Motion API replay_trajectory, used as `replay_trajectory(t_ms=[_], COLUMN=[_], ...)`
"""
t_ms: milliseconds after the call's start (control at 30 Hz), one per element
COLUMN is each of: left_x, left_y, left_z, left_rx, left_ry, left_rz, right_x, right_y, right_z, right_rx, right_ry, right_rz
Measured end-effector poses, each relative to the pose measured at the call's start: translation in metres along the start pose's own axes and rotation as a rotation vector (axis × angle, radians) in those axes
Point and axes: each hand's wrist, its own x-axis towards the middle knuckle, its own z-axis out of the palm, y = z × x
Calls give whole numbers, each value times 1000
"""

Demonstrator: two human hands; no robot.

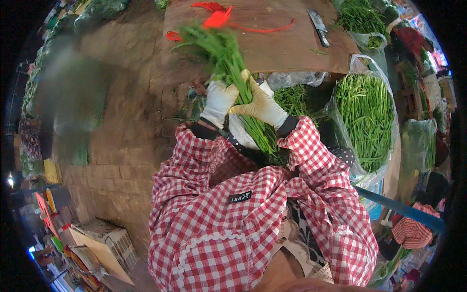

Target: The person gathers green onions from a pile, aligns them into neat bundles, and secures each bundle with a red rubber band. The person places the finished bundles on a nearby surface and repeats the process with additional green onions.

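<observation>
My left hand point(220, 99), in a pale glove, grips a bunch of long green leafy stalks point(225, 54) from the left side. Opposite it, my right hand point(265, 101) is also gloved and wraps the same bunch, with yellowish staining on the fingers. The stalks slant across my lap, their cut-looking ends towards me and their blurred leafy tops reaching over the wooden board point(270, 51). Red plastic strips point(217, 16) lie on that board beyond the leaf tips. A knife point(318, 27) rests at the board's right side, apart from both hands.
At my right stands a clear plastic bag packed with green stalks point(365, 120). Loose greens point(293, 100) lie under the board's near edge. More bagged greens point(363, 18) sit at the far right. Brick floor point(120, 175) extends left, with a cardboard box point(105, 241) nearby.
</observation>
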Motion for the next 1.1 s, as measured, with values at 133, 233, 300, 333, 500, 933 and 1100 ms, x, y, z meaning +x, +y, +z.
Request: replay_trajectory(t_ms=[133,233,300,333,500,933,1100], left_x=[12,21,24,22,38,-5,-28], left_y=[44,66,74,77,80,-17,28], left_z=[34,54,70,76,112,42,66], left_rx=[-446,-557,-622,-668,-562,67,645], left_ry=[-147,-317,-349,-397,-543,-459,-402], left_rz=[-244,-199,-138,-190,-183,144,584], right_x=[1,-5,-12,-15,-24,-122,-135], right_y=[6,15,22,26,43,57,56], right_z=[-15,-31,-41,-48,-84,-193,-203], right_rx=[811,310,342,378,307,1413,1415], right_ry=[-32,36,132,158,384,465,472], right_rz=[268,-1,81,123,149,-266,-337])
